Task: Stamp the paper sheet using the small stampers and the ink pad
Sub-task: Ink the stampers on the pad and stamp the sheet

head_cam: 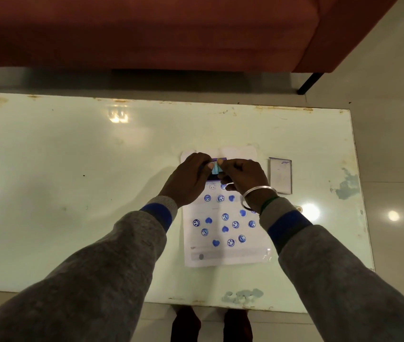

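Note:
A white paper sheet (223, 253) lies on the table, covered with several blue smiley and heart stamps. Over its far end my left hand (191, 178) and my right hand (242, 178) meet, fingertips pinching a small light-blue stamper (215, 168) between them. Just under the stamper sits a dark ink pad with a purple rim (220, 159), mostly hidden by my hands. I cannot tell whether the stamper touches the pad.
A flat grey lid or case (280, 175) lies right of the sheet. The pale glass-topped table (72, 181) has chipped edges. A red sofa (146, 33) stands beyond it, and my feet (210, 324) show below the near edge.

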